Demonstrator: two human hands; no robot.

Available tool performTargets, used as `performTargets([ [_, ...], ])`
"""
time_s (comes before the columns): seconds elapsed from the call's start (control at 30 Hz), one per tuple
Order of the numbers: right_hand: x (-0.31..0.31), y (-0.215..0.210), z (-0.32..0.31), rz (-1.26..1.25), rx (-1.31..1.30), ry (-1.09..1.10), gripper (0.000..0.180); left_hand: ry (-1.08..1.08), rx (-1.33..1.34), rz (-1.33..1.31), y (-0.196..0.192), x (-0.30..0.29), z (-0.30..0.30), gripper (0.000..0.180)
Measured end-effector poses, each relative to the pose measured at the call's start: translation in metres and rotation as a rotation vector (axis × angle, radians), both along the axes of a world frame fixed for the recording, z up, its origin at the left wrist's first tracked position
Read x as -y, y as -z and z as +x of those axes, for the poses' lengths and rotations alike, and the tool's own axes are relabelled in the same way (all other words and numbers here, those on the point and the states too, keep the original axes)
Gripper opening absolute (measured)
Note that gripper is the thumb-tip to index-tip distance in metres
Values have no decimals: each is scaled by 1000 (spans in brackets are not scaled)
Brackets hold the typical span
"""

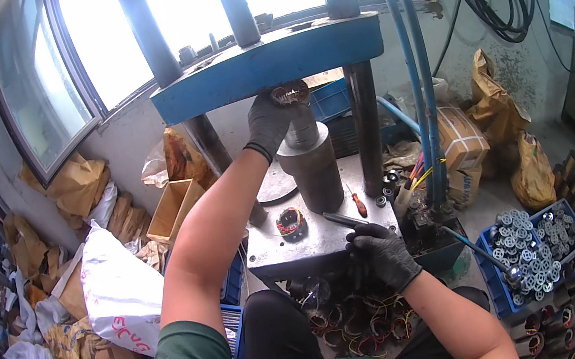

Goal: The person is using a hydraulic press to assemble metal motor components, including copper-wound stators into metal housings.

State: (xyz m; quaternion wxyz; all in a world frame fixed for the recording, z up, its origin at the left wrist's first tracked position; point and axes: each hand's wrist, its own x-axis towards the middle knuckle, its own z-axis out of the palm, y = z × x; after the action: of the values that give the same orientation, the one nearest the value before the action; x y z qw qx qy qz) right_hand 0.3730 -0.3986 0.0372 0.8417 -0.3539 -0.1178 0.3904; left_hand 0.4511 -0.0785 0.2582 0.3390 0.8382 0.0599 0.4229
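Observation:
My left hand [267, 123], in a dark glove, is raised under the press beam and closed on a motor stator [290, 93] with copper windings. This stator is at the top of a stepped steel cylinder [316, 174]; whether it rests on it I cannot tell. Lower right, my gloved right hand [385, 254] grips a dark bar-shaped tool [341, 219], whose far end reaches over the metal press table [278, 256]. Left of the cylinder's foot lies a second stator [291, 223] with coloured wires. A screwdriver [360, 205] with an orange-red handle lies to its right.
The blue press beam [268, 67] spans between dark columns. A blue crate [572, 225] of metal rings stands right, beside a ball-ended lever [481, 253]. More wired stators [364, 327] lie below the table. Sacks [122, 285] and cardboard crowd the left. Blue hoses [423, 78] run down at right.

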Motion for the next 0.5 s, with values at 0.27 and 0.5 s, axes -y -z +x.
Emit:
performTargets([
  [0.27,2,-6,-6,-76,40,10,42,129,-104,-157,6,-22,17,66],
  [0.5,3,-12,-10,-140,27,26,29,61,-158,-72,-2,-11,4,71],
])
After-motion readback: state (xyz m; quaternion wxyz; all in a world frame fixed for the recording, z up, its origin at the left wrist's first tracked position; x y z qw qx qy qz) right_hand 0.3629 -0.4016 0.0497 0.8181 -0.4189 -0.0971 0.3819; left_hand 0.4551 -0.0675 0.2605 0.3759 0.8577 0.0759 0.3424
